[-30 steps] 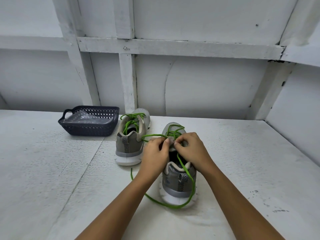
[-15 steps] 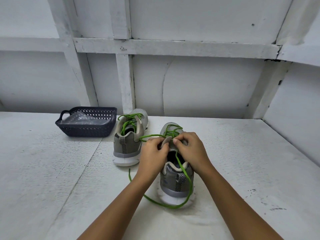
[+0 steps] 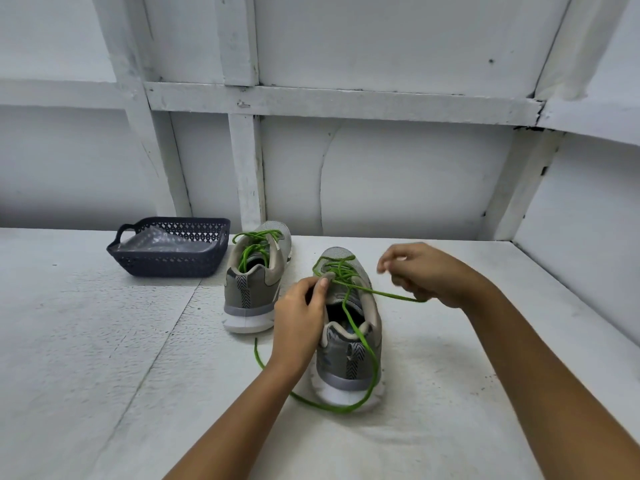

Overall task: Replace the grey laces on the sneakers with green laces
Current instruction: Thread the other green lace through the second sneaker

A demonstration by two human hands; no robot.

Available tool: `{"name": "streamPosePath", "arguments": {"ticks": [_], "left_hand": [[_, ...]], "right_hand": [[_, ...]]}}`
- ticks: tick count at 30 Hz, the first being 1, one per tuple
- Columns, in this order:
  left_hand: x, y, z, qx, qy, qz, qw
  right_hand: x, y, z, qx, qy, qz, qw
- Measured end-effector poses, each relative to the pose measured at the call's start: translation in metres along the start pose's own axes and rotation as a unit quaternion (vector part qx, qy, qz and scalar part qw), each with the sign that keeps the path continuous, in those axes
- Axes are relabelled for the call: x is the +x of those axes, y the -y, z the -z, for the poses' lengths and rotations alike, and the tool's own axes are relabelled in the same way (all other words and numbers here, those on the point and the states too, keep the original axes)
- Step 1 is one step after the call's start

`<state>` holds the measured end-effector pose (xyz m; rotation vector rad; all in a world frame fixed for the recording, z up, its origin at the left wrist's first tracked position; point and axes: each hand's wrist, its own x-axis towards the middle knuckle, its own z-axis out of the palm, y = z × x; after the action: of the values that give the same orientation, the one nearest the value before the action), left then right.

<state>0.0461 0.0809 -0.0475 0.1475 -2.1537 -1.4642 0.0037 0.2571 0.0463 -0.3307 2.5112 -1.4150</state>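
- Left hand (image 3: 299, 317) is pinching the tongue of the grey mesh sneaker (image 3: 349, 372), steadying it
- Right hand (image 3: 427, 271) grip is grasping the thin green lace (image 3: 381, 293), holding it taut for tightening

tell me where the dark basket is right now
In the head view, the dark basket sits on the white table at far left near the back wall, just left of the rear sneaker.

A plain workshop-like booth: white-painted panel walls (image 3: 398, 181), timber battens (image 3: 339, 102), rough white tabletop (image 3: 86, 341).
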Motion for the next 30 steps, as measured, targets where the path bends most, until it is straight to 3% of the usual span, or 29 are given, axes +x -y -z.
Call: {"name": "streamPosePath", "arguments": {"ticks": [2,5,8,10,13,16,19,21,25,28,30], "left_hand": [[0.001,-0.001,0.0,0.005,0.001,-0.006,1.0],[0.0,-0.005,0.001,-0.007,0.004,-0.009,1.0],[-0.001,-0.006,0.001,-0.009,0.006,-0.01,1.0],[-0.001,-0.004,0.002,-0.008,0.004,-0.01,1.0],[-0.001,-0.003,0.002,-0.007,0.007,-0.008,1.0],[0.0,-0.003,0.002,-0.006,0.007,-0.006,1.0],[-0.001,-0.002,0.003,-0.007,0.009,-0.002,1.0],[-0.001,-0.002,0.003,-0.01,0.011,0.001,1.0],[0.0,0.0,0.002,0.011,0.008,0.001,1.0],[0.0,-0.001,0.002,0.015,0.006,-0.004,1.0],[0.001,-0.002,0.002,0.01,0.004,-0.001,1.0]], "right_hand": [[-0.004,0.006,-0.004,-0.167,0.058,0.015,0.984],[0.005,0.01,-0.027,-0.287,-0.013,0.114,0.951],[0.015,0.009,-0.052,-0.383,-0.05,0.119,0.915],[0.019,0.004,-0.062,-0.393,-0.059,0.115,0.91],[0.014,-0.002,-0.062,-0.287,-0.1,0.158,0.94],[-0.001,-0.002,-0.05,-0.023,-0.066,0.166,0.984],[-0.017,0.006,-0.031,0.19,-0.008,0.156,0.969],[-0.021,0.01,-0.019,0.213,0.004,0.14,0.967],[-0.015,0.01,-0.025,-0.053,-0.04,0.13,0.989],[-0.004,0.008,-0.04,-0.312,-0.067,0.164,0.933],[0.002,0.01,-0.051,-0.417,-0.057,0.152,0.895]]}}
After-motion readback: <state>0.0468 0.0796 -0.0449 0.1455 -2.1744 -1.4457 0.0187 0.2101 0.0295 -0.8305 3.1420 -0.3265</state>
